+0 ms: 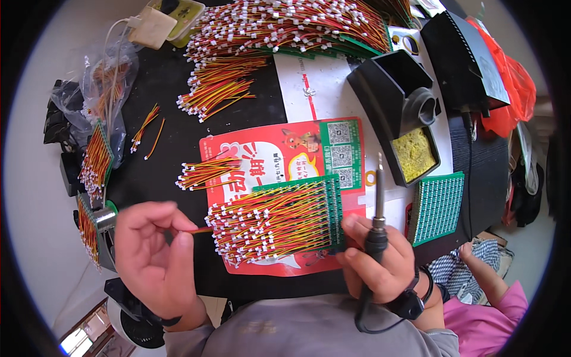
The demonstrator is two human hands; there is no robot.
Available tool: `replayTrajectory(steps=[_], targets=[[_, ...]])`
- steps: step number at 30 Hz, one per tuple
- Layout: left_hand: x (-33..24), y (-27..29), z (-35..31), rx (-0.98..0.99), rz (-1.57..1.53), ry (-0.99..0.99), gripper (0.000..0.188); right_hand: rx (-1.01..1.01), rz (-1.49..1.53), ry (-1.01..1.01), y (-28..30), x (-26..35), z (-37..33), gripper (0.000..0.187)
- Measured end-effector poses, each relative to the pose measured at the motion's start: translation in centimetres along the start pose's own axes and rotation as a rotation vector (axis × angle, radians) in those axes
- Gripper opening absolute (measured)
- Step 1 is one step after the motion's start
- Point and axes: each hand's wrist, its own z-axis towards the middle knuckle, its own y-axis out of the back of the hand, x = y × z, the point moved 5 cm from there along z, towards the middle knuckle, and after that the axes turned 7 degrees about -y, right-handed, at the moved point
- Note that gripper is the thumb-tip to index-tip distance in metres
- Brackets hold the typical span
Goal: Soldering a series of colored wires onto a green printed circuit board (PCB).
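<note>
My left hand pinches a thin red-and-yellow wire lead between thumb and forefinger, at the left edge of a wired board. In my right hand is a soldering iron, its metal tip pointing up and away from me. Between the hands lies the green circuit board, with rows of red and yellow leads running left from it to white plugs. The board rests on a red printed sheet. Right fingertips are close to the board's right edge; whether they touch it I cannot tell.
A black soldering-iron stand with a yellow sponge stands at right, near a stack of green boards. Loose leads and a large wired pile lie at the back. Another person's arm shows at lower right.
</note>
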Motion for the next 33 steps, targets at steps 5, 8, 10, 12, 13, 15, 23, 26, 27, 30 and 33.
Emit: replayTrajectory(steps=[5,8,10,12,13,15,23,26,27,30,33], targets=[[-1.5,-3.9,1.7,0.356,0.232,-0.178,0.022,0.129,0.000,-0.040,-0.9,-0.2,0.2,0.033],[0.4,-7.0,1.3,0.369,0.259,-0.263,0.015,0.147,0.016,-0.042,-1.0,-0.1,0.5,0.033],[2.1,-7.5,0.9,0.372,0.322,-0.237,0.013,0.152,0.101,-0.037,-1.1,-0.1,0.2,0.035],[2.3,-7.5,0.6,0.378,0.380,-0.266,0.011,0.164,0.146,-0.034,-0.9,-0.3,0.3,0.036],[2.0,-7.5,0.3,0.363,0.415,-0.308,0.011,0.180,0.186,-0.028,-0.8,-0.3,0.2,0.037],[1.7,-7.5,-0.1,0.357,0.448,-0.345,0.011,0.167,0.217,-0.024,-0.8,-0.3,-0.1,0.037],[1.3,-6.6,0.2,0.154,0.150,-0.037,0.008,0.164,0.342,-0.131,2.1,-0.8,-0.5,0.044],[1.0,-8.4,0.3,0.276,0.179,-0.133,0.011,-0.069,0.437,-0.145,3.7,-1.8,-2.0,0.063],[0.8,-9.4,0.2,0.361,0.304,-0.246,0.013,-0.193,0.492,-0.183,3.8,-2.3,-2.5,0.071],[1.1,-10.1,-0.4,0.451,0.407,-0.339,0.018,-0.498,0.570,-0.569,5.1,-2.1,-2.6,0.081],[1.1,-9.6,-0.4,0.475,0.357,-0.342,0.016,-0.500,0.768,-0.585,6.5,-2.4,-1.7,0.069]])
